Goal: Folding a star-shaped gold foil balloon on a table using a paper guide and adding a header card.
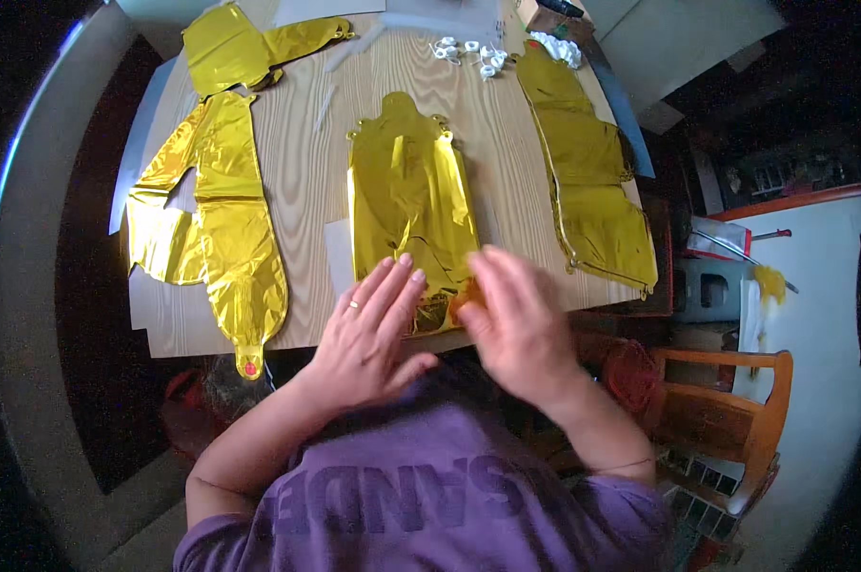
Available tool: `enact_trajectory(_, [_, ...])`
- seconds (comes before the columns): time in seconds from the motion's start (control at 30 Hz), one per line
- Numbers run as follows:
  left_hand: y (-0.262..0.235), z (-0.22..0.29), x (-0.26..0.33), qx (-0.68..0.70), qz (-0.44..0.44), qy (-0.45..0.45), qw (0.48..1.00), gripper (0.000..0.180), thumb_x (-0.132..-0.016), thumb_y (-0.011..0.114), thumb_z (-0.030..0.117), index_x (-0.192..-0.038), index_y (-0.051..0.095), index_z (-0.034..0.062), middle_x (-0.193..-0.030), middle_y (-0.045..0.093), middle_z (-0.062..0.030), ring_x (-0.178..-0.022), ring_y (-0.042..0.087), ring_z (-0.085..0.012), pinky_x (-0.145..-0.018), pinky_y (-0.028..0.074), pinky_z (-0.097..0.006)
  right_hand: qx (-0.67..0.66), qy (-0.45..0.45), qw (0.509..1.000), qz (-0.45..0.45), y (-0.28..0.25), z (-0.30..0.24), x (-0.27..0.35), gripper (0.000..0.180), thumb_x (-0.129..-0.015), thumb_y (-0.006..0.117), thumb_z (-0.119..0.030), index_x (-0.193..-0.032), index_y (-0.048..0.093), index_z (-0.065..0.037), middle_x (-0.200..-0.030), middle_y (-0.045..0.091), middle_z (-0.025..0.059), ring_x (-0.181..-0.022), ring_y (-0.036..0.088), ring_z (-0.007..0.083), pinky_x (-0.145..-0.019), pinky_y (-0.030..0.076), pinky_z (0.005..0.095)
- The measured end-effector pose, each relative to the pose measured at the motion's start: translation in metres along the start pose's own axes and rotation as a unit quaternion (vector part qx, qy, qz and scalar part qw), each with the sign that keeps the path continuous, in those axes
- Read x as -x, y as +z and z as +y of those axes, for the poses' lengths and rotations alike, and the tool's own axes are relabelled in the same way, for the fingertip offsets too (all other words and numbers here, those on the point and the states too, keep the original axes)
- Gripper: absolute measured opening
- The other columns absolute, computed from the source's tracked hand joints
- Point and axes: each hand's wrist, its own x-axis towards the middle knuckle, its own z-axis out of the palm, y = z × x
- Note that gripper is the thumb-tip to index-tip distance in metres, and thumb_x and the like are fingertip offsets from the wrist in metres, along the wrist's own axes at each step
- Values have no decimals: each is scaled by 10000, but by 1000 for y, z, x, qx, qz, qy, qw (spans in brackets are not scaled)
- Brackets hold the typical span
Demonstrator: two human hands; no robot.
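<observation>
While left hand [366,321] lies flat, fingers straight, over near end of deflated gold foil balloon [406,195], right hand [527,331] curls at its near right corner; cannot tell whether it pinches foil. Uneven pressure could crease film; fingernail could puncture it; sideways drag could skew balloon on wood-grain table [304,181]. Right fingers motion-blurred; orange patch [465,297] beside them unclear, maybe reflection; foil beneath both hands hidden.

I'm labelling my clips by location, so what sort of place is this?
Probably a home or small workroom, though I can't be sure: gold foil pieces lie spread on a wooden table, and a wooden chair stands to the right.
</observation>
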Motion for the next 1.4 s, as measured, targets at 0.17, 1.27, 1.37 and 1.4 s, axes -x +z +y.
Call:
enact_trajectory(0.17, [-16,-22,-21,-88,-6,42,995,706,-955,576,438,-1493,401,16,-1552,374,-212,-1444,342,-396,-1157,296,-515,41,-40,990,-126,53,-3,18,768,-932,603,-457,-1533,349,-51,-1600,262,230,-1496,219,408,-1213,141,583])
enact_trajectory(1.27, [-12,-18,11,18,-70,-11,997,901,-906,627,539,-1549,287,6,-1614,245,-239,-1516,207,-380,-1223,170,-496,-704,380,597,-50,44,31,95,271,-936,675,-125,-1174,657,3,-1115,718,53,-980,667,136,-892,515,301])
enact_trajectory(1.37, [-15,-36,35,244,124,-100,957,928,-855,762,366,-1553,268,7,-1604,275,-225,-1514,216,-347,-1215,191,-454,-720,342,602,-42,40,19,100,294,-923,653,-65,-1209,657,2,-1151,720,77,-1009,670,144,-933,510,313])
enact_trajectory(1.4, [-16,-41,38,279,172,-159,931,915,-855,784,310,-1554,269,21,-1594,298,-212,-1473,297,-339,-1192,253,-453,-735,339,586,-41,33,13,99,299,-920,650,-56,-1213,657,4,-1153,720,77,-1013,671,146,-937,509,315])
